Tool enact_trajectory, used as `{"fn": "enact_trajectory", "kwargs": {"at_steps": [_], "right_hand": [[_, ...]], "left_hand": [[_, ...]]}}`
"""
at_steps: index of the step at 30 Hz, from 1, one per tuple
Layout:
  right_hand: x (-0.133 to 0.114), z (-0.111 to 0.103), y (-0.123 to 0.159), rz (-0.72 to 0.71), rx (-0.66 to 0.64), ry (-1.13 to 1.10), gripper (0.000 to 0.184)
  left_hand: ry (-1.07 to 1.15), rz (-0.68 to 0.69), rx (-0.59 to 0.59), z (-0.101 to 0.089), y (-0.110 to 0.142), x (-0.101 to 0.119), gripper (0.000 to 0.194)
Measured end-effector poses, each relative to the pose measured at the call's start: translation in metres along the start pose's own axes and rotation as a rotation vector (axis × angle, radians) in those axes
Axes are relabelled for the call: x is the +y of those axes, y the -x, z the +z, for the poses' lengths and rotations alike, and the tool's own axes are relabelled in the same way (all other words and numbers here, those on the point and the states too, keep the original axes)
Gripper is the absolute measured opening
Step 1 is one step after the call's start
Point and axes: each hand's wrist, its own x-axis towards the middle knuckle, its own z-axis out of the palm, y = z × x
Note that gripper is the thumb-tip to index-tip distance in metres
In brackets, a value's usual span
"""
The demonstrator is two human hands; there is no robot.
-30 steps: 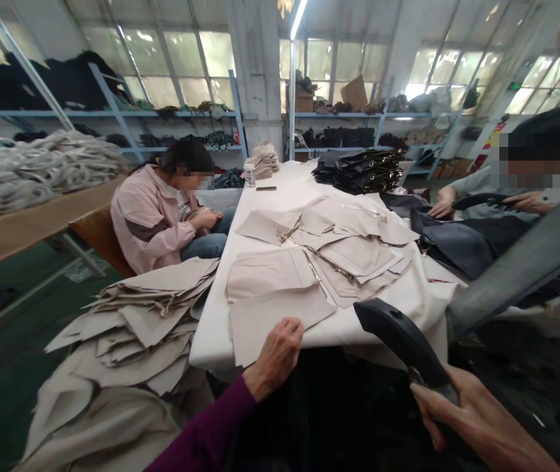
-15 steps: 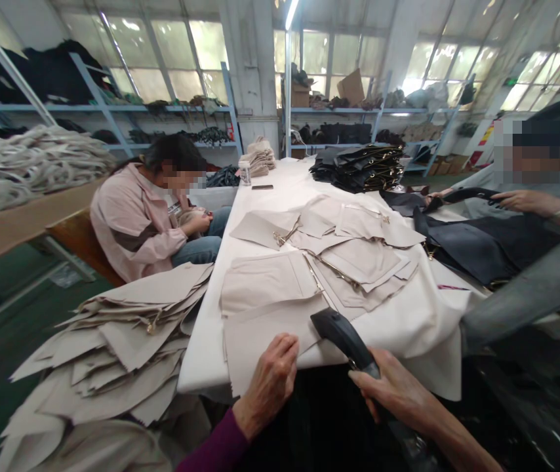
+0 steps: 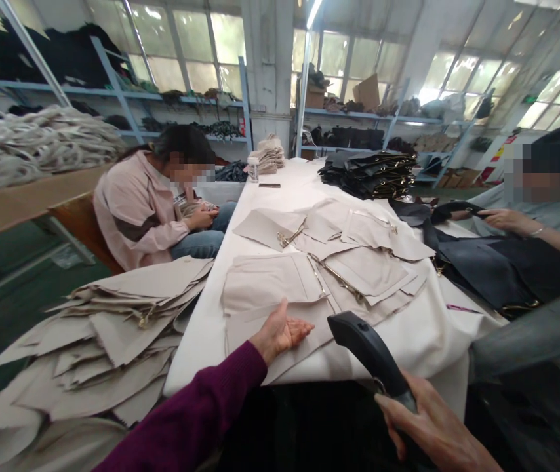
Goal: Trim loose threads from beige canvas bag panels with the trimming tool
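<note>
My left hand [image 3: 280, 333] lies palm up with fingers spread on a beige fabric piece [image 3: 260, 321] at the near edge of the white table [image 3: 402, 341]. It holds nothing. My right hand [image 3: 427, 426] is wrapped round the lower end of a black curved tool handle [image 3: 366, 354] that points up and left toward the table edge. Just beyond the left hand lies a beige pocket panel [image 3: 270, 282], with more beige pieces fitted with metal clasps [image 3: 359, 255] spread across the middle of the table.
A tall stack of beige pieces [image 3: 113, 328] stands at my left. A person in a pink jacket [image 3: 137, 210] sits at the left side; another person's hands [image 3: 506, 219] work black fabric [image 3: 477, 262] at the right. Black bags [image 3: 373, 174] are piled farther back.
My left hand has turned over from knuckles up to palm up and slid onto the fabric. My right hand with the black handle has drawn back toward me and to the right.
</note>
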Motion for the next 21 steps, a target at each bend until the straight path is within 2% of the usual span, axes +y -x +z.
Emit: {"fn": "enact_trajectory", "kwargs": {"at_steps": [6, 10, 14, 16, 19, 21], "right_hand": [[0.002, 0.002, -0.007, -0.004, 0.0, -0.008, 0.02], [0.008, 0.001, -0.005, -0.04, -0.029, -0.035, 0.018], [0.011, -0.004, 0.007, -0.028, -0.013, -0.013, 0.018], [0.013, -0.007, 0.016, -0.022, 0.001, -0.004, 0.021], [0.016, -0.01, 0.026, -0.014, 0.01, 0.013, 0.026], [0.016, -0.01, 0.029, -0.003, 0.016, 0.018, 0.026]], "left_hand": [[0.027, 0.027, 0.094, 0.009, -0.009, 0.005, 0.066], [0.023, 0.111, 0.129, 0.019, -0.015, 0.005, 0.041], [0.036, 0.357, 0.113, 0.023, -0.017, -0.018, 0.032], [0.025, 0.493, 0.065, 0.019, -0.018, -0.034, 0.033], [-0.075, 0.687, -0.013, 0.011, -0.019, -0.054, 0.035], [-0.17, 0.776, -0.021, 0.007, -0.018, -0.061, 0.036]]}}
